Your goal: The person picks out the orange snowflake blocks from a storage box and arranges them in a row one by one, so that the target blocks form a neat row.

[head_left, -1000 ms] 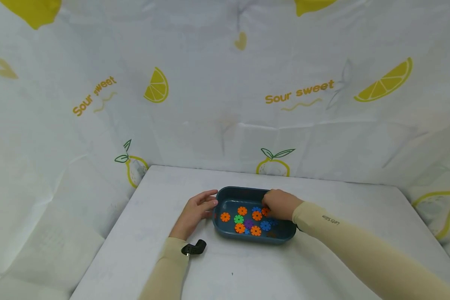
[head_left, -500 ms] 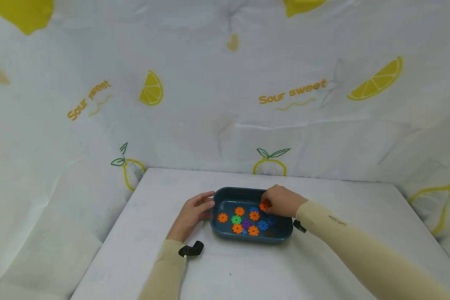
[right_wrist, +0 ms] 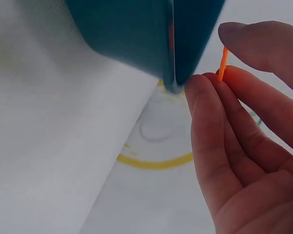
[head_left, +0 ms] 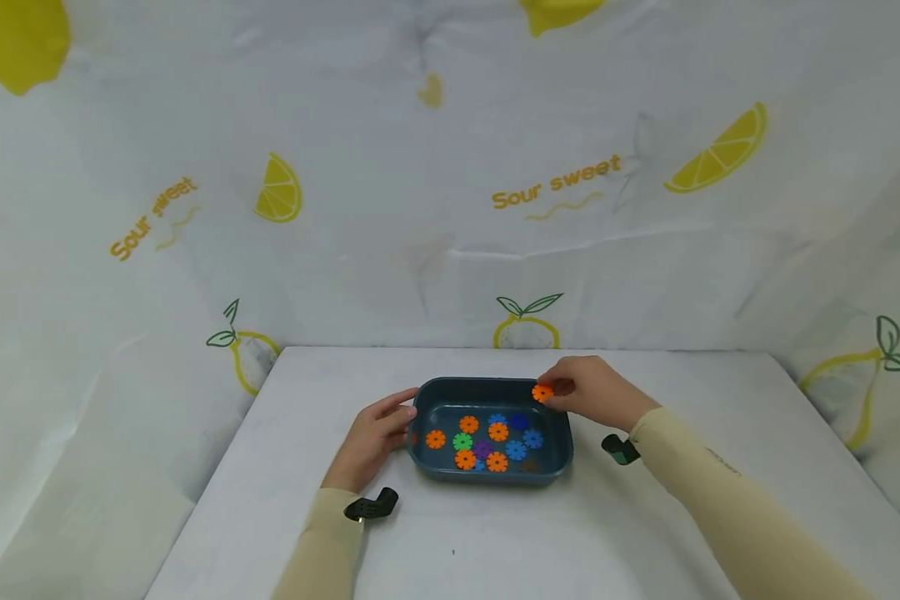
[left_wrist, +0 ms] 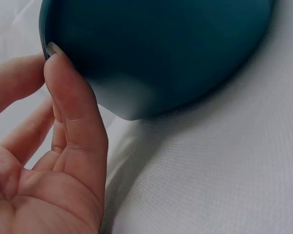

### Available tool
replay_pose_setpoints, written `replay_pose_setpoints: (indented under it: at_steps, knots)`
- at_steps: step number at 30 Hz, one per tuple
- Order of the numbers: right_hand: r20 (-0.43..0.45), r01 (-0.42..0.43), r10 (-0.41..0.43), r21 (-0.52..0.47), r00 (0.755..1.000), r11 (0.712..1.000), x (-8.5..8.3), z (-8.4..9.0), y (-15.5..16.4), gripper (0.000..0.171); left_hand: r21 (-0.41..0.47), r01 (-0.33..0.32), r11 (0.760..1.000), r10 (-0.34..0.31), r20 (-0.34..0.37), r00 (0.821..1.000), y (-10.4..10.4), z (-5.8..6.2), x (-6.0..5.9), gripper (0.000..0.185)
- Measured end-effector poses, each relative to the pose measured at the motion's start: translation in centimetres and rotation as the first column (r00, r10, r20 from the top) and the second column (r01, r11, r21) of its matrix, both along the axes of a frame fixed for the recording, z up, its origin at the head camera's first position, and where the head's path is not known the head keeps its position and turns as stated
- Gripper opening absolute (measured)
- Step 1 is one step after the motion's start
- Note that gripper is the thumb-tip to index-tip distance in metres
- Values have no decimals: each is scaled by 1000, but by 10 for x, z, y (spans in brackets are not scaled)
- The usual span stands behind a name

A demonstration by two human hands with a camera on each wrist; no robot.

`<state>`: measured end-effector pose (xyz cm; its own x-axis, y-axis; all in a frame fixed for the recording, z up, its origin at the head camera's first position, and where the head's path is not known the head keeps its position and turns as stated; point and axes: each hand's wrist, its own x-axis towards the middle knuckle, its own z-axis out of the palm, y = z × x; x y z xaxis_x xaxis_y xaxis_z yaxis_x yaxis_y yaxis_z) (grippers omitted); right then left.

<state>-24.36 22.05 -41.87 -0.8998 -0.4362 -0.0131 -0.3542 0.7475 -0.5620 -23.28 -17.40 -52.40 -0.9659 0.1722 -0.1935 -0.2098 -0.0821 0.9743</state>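
A dark blue plastic bin [head_left: 487,478] stands on the table with notched snowflake building discs inside. Several are orange; others are blue, green and purple, such as the green disc [head_left: 462,442]. My left hand [head_left: 368,440] is at the bin's left end, and in the left wrist view its thumb and a finger pinch the rim. My right hand [head_left: 602,392] is over the bin's far right corner. Between thumb and fingertips it pinches an orange snowflake disc [head_left: 542,393], seen edge-on in the right wrist view, close beside the bin's rim.
The white-covered table [head_left: 450,542] extends around the bin. A white lemon-print cloth [head_left: 390,250] rises behind it and at both sides. Each wrist wears a dark band, such as the left band [head_left: 372,505].
My right hand has lifted the orange disc from among the others and moved it up and right to the bin's far corner. The left hand stays at the rim; the head view has shifted slightly.
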Motion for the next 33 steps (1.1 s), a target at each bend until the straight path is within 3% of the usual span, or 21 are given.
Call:
replay_pose_setpoints:
  at_steps: [6, 13, 24, 33]
  knots:
    - [-32, 134, -136, -67, 990, 989, 18, -6, 34, 32, 49, 10, 999, -11, 23, 1000, 0, 0, 0, 52]
    - [-39, 262, -267, -93, 963, 961, 43, -27, 65, 35, 63, 26, 998, -27, 20, 999, 3, 0, -2, 54]
    - [-15, 296, -300, -104, 954, 949, 62, -57, 80, 33, 53, 24, 998, -27, 51, 998, 2, 0, -1, 48]
    - [18, 309, -310, -115, 951, 944, 64, -71, 82, 31, 49, 34, 998, -36, 43, 998, 0, 0, 1, 54]
